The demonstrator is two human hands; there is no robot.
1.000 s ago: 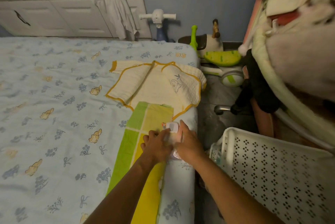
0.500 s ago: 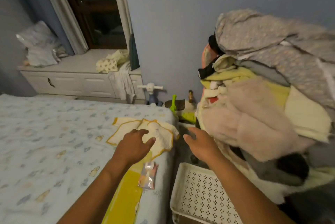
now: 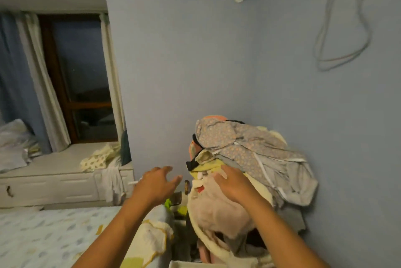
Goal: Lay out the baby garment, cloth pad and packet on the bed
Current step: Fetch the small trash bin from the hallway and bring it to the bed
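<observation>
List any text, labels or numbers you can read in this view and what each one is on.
None. No readable text shows on the clothes pile, the baby garment on the bed, or the wall. The packet is out of view, and the frame is motion-blurred.

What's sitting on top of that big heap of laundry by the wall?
A grey patterned garment drapes over the top of the clothes pile, with yellow and pinkish fabrics beneath. The right hand rests on it. Deeper layers are covered.
</observation>
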